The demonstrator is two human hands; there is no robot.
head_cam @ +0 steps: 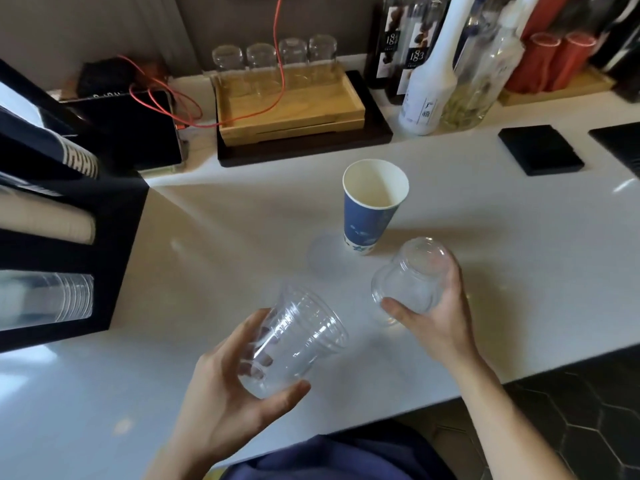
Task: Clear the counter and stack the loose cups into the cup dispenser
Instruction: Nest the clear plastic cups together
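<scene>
**A:** ok so where are the cups at right now?

**B:** Three loose ones. The left hand has a clear plastic cup up off the counter, tilted, mouth aimed up and to the right, base down near the palm. The grip there is wrapped around the lower part: thumb under the base, fingers curled round the far side, you can see them through the plastic.

**A:** and the other hand?

**B:** The right hand holds a second clear cup, this one flipped so the base points up and away and the mouth faces down-left. Thumb pressed on the near side by the rim, fingers round the right side. Can't tell if its rim touches the counter or hangs just above it.

**A:** the paper one?

**B:** The blue paper cup stands upright on the counter, empty inside, just behind the right hand's cup, nobody touching it.

**A:** dispenser?

**B:** The black cup dispenser is at the left edge, well apart from both hands. The bottom slot shows a stack of clear cups lying sideways, and the slot above it holds pale paper cups.

**A:** anything else back there?

**B:** A wooden tray with upturned glasses at its back, a red cable draped across it, syrup bottles on the right, and a black square pad.
</scene>
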